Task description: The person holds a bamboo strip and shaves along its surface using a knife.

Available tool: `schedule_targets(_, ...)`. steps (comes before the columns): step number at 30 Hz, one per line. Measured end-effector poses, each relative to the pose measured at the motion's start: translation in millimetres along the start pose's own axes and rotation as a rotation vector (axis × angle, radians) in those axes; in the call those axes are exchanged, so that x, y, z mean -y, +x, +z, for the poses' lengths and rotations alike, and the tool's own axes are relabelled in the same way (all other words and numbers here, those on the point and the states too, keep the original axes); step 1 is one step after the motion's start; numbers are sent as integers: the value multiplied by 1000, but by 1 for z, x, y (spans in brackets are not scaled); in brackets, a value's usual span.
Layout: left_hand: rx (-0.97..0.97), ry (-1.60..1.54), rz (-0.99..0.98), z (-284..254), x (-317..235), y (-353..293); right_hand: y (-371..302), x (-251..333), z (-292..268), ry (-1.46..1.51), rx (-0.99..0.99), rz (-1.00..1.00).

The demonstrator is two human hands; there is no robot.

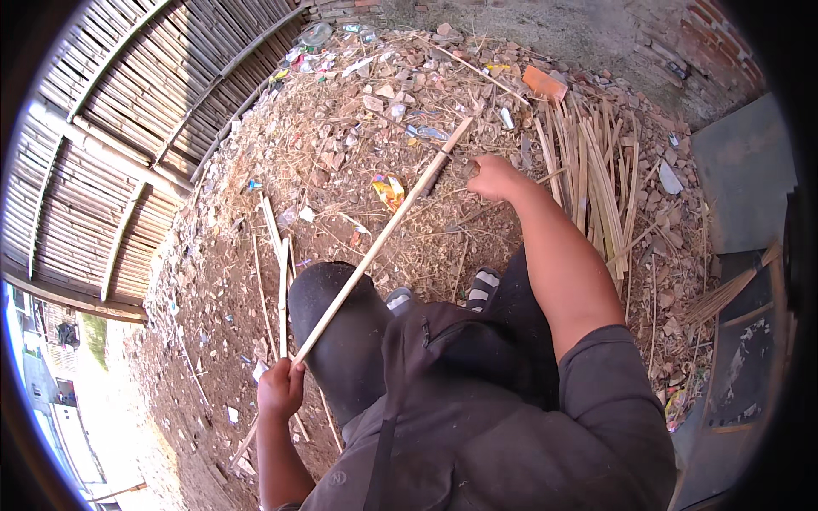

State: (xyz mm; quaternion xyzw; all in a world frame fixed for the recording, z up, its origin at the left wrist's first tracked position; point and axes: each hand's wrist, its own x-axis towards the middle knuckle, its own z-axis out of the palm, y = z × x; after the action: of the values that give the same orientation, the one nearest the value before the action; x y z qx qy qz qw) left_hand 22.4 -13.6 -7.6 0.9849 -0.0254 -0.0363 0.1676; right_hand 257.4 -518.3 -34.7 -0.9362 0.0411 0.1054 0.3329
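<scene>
A long pale bamboo strip (pixel 388 234) runs slantwise in front of me, crossing over my dark-trousered left knee (pixel 332 294). Its near end is in my closed left hand (pixel 281 387). By the far end, my right hand (pixel 494 177) is closed in a fist. A thin dark blade, seemingly a knife's (pixel 445 154), reaches from that fist to the strip; the fist hides most of its handle. Just below it is a dark narrow patch, shadow or part of the tool; I cannot tell which.
Many split bamboo strips (pixel 601 183) lie piled at right. A few more strips (pixel 283 289) lie left of my knee. Rubble, straw, a yellow wrapper (pixel 389 192) and an orange brick piece (pixel 544 83) litter the ground. A bamboo fence (pixel 128 128) bounds the left, a wall (pixel 630 38) the back.
</scene>
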Motion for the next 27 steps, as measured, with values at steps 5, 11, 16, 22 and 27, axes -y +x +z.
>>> schedule_targets(5,-30,13,24,0,6,-11,-34,53,2,-138,98,-162)
schedule_targets(11,-47,82,51,-7,-6,-1,10,-26,1,93,-66,52)
schedule_targets(16,-48,-15,53,-7,3,-17,-40,44,-6,-107,-56,-259)
schedule_targets(22,-96,-55,70,-2,-3,-12,0,-39,-18,368,-304,10)
schedule_targets(27,-106,-63,-27,9,8,-34,-10,-24,-21,317,-480,50)
